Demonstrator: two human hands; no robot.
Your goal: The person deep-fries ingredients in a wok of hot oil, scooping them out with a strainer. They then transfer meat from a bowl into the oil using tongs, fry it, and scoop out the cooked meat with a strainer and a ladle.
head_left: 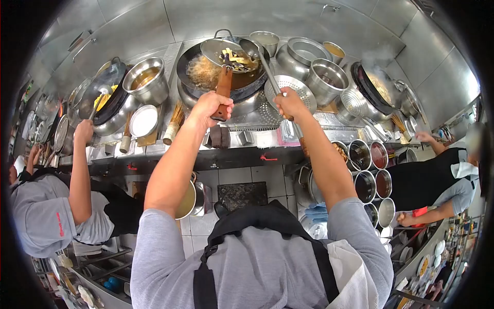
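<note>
Your strainer [212, 50] is silver with a brown handle [224, 85], its food pieces [234, 61] yellow and blackish purple, your wok [182, 66] black, your ladle [270, 74] silver-grey, your shirt [252, 273] grey, and your apron [270, 219] black.

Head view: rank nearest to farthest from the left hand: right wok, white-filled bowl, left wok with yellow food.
1. White-filled bowl, left of the left hand
2. Left wok, farther left
3. Right wok, beyond the right hand
</note>
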